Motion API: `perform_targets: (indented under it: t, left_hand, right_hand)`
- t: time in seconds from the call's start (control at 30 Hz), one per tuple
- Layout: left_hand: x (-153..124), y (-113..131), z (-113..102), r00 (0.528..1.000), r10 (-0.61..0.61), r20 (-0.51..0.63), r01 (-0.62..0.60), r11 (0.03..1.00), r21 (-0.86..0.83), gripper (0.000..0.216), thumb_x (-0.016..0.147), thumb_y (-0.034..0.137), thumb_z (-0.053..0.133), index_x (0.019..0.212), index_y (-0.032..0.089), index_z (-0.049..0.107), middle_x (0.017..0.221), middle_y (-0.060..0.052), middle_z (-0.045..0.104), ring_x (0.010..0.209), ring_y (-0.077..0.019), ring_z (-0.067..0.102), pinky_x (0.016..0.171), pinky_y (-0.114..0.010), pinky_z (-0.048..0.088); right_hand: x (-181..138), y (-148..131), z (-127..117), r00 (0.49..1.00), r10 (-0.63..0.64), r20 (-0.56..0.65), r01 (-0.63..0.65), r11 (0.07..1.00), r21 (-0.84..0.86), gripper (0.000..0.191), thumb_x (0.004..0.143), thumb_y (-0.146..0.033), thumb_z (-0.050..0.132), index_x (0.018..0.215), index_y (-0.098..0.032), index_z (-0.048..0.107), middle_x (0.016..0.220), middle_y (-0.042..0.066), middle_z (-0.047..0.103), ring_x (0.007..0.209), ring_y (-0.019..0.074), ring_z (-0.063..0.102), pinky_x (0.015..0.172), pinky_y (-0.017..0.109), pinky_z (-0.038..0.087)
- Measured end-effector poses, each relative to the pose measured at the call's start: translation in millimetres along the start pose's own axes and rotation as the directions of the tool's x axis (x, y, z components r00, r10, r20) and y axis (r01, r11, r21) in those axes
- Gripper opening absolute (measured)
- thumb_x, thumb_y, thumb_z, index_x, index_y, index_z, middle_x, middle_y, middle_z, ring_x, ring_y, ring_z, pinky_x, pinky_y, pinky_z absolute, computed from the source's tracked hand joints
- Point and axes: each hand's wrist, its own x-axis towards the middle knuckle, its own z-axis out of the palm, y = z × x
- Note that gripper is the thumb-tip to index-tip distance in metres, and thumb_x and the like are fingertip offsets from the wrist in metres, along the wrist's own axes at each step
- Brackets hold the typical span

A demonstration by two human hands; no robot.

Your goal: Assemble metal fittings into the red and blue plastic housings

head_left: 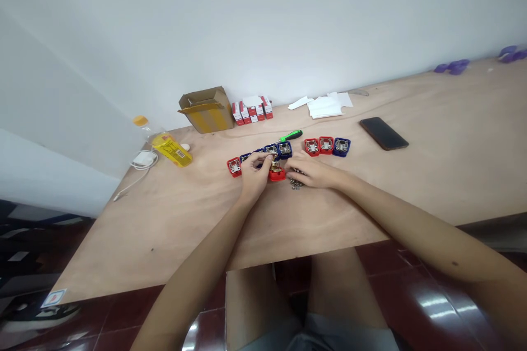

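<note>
My left hand (256,174) is closed, thumb and fingers pinching at a brass-coloured metal fitting (276,165) in a red plastic housing (277,176). My right hand (310,169) bends over a small pile of metal fasteners (295,183), its fingertips curled down among them. Whatever those fingertips grip is too small to make out. Behind the hands runs a row of similar housings with metal fittings, including a red one (234,166) at its left end and a blue one (285,149) at its right end. My left hand partly hides this row.
Two red housings (326,145) and a blue one (342,146) lie right of a green-and-black screwdriver (291,135). Farther back are a cardboard box (209,115), small red-white boxes (252,112) and papers (325,107). A phone (383,133) lies right, a yellow-labelled bottle (172,149) left.
</note>
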Motion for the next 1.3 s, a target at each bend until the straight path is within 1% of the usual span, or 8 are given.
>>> perform_targets:
  t: [0.17,0.4,0.5,0.67,0.77,0.9,1.13,1.3]
  left_hand:
    - [-0.3,0.5,-0.1,1.000,-0.004,0.004,0.004,1.000,0.021,0.022,0.088,0.040,0.081,0.091,0.019,0.081,0.093,-0.008,0.082,0.085,-0.0213,0.076,0.082,-0.034,0.060]
    - [0.4,-1.3,-0.5,1.000,-0.004,0.003,0.004,1.000,0.019,0.022,0.087,0.040,0.082,0.091,0.018,0.081,0.093,-0.008,0.081,0.086,-0.0213,0.076,0.084,-0.034,0.060]
    - [0.6,-2.9,-0.1,1.000,-0.008,0.005,0.008,0.999,0.031,0.021,0.087,0.039,0.082,0.091,0.018,0.081,0.091,-0.008,0.082,0.085,-0.0214,0.076,0.083,-0.035,0.060]
    - [0.3,-2.0,0.3,1.000,-0.014,0.004,0.014,0.999,0.030,0.025,0.086,0.042,0.084,0.091,0.018,0.080,0.091,-0.009,0.082,0.085,-0.0220,0.077,0.083,-0.035,0.061]
    - [0.5,-1.2,-0.6,1.000,-0.012,-0.007,0.012,0.999,0.035,0.024,0.088,0.041,0.083,0.092,0.018,0.081,0.092,-0.008,0.082,0.084,-0.0216,0.077,0.082,-0.035,0.061]
    - [1.1,-2.2,-1.7,1.000,-0.015,-0.019,0.016,1.000,0.027,0.024,0.088,0.042,0.083,0.091,0.018,0.080,0.093,-0.009,0.082,0.084,-0.0214,0.077,0.082,-0.034,0.061]
    - [2.1,-2.4,-1.8,0.999,-0.034,-0.012,0.034,0.999,0.027,0.025,0.086,0.041,0.083,0.093,0.017,0.081,0.094,-0.009,0.082,0.086,-0.0213,0.077,0.083,-0.034,0.061]
    - [2.6,-2.1,-2.0,0.999,-0.034,-0.019,0.034,0.999,0.027,0.026,0.085,0.041,0.084,0.092,0.016,0.080,0.092,-0.009,0.082,0.085,-0.0217,0.077,0.083,-0.034,0.061]
  right_hand:
    - [-0.6,2.0,-1.0,1.000,0.009,0.024,-0.009,1.000,0.015,0.019,0.108,-0.028,0.053,0.101,-0.019,0.068,0.099,0.010,0.069,0.093,0.0264,0.058,0.085,0.039,0.047]
    - [-1.7,7.5,-9.4,0.999,-0.046,0.021,0.045,0.998,0.053,0.022,0.108,-0.028,0.051,0.098,-0.020,0.068,0.098,0.009,0.069,0.092,0.0257,0.057,0.091,0.043,0.045]
    - [-5.4,16.0,-16.9,0.998,-0.064,0.006,0.064,0.997,0.030,0.026,0.109,-0.033,0.052,0.098,-0.020,0.072,0.104,0.010,0.069,0.104,0.0287,0.056,0.101,0.049,0.043]
    - [-10.9,23.2,-22.9,0.998,-0.053,0.041,0.052,0.999,0.014,0.016,0.098,-0.029,0.065,0.096,-0.023,0.080,0.125,0.012,0.065,0.125,0.0353,0.046,0.112,0.057,0.039]
    - [-12.3,25.1,-27.4,0.998,-0.012,0.060,0.016,0.998,-0.066,0.014,0.091,-0.022,0.066,0.091,-0.023,0.080,0.129,0.011,0.063,0.125,0.0376,0.045,0.111,0.060,0.038]
    - [-15.9,29.5,-41.5,0.993,0.088,0.081,-0.069,0.975,-0.211,0.016,0.089,-0.018,0.063,0.084,-0.020,0.079,0.115,0.014,0.065,0.113,0.0372,0.046,0.102,0.058,0.040]
    - [-18.9,27.6,-53.8,0.974,0.149,0.170,-0.128,0.983,-0.128,0.035,0.097,-0.050,0.070,0.083,-0.020,0.082,0.122,0.014,0.064,0.114,0.0370,0.046,0.103,0.055,0.035]
    - [-18.3,31.3,-52.2,0.966,0.192,0.174,-0.169,0.976,-0.137,0.029,0.093,-0.049,0.075,0.089,-0.022,0.084,0.127,0.015,0.065,0.117,0.0379,0.045,0.102,0.053,0.034]
